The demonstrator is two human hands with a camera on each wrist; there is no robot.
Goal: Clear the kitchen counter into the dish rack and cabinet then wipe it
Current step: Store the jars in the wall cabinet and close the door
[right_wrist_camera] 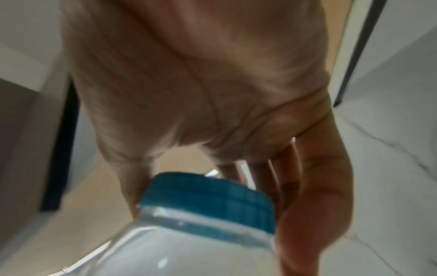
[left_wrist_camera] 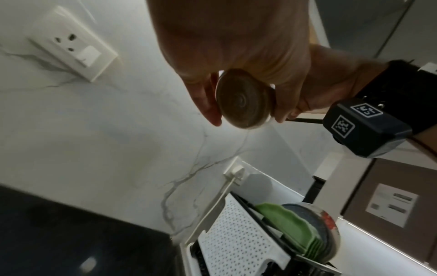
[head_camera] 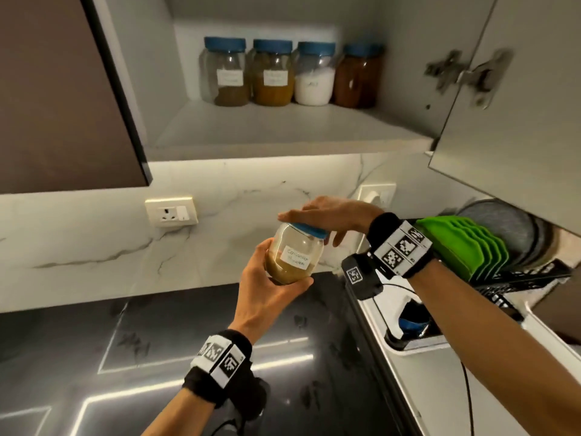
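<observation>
A clear jar [head_camera: 295,253] with a blue lid [head_camera: 309,231], a handwritten label and brownish powder hangs tilted above the black counter [head_camera: 125,357]. My left hand [head_camera: 270,287] grips its lower body from below; the left wrist view shows the jar's round bottom [left_wrist_camera: 246,99] between the fingers [left_wrist_camera: 208,104]. My right hand [head_camera: 330,212] lies palm down on the lid, fingers fairly straight and reaching past its edge. The right wrist view shows that lid [right_wrist_camera: 208,198] under the palm [right_wrist_camera: 189,84]. Above, the cabinet shelf [head_camera: 283,130] stands open.
Several blue-lidded jars [head_camera: 273,73] line the back of the shelf, with bare shelf in front. The open cabinet door [head_camera: 518,105] hangs at the right. A dish rack [head_camera: 518,278] with green plates [head_camera: 462,243] stands at the right. A wall socket [head_camera: 171,212] sits on the marble backsplash.
</observation>
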